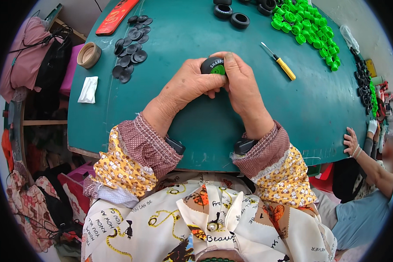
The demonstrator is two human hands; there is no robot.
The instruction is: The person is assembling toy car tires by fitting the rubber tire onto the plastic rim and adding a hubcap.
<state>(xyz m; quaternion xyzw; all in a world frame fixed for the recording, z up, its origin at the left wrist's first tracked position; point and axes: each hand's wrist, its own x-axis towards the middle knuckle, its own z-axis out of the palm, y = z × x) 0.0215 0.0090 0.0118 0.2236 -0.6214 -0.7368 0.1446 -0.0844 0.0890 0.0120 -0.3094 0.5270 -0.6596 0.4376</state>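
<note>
Above the middle of the table, both my hands are closed around a small black toy tyre (210, 64) with a green hub inside it. My left hand (182, 84) grips it from the left, its thumb lying across the green hub. From the right, my right hand (242, 81) has its thumb and fingers on the tyre's edge. The fingers cover much of the tyre's right and lower sides. A screwdriver (285, 69) with a yellow handle lies to the right. Loose black discs (134, 36) are scattered to the left.
Black tyres (239, 20) stand at the far edge, beside a heap of green hubs (301, 22). A red phone-shaped object (117, 16), a tape roll (89, 55) and a white packet (88, 90) lie left on the green table (196, 146). At right, another person's hand (350, 141) rests on the edge.
</note>
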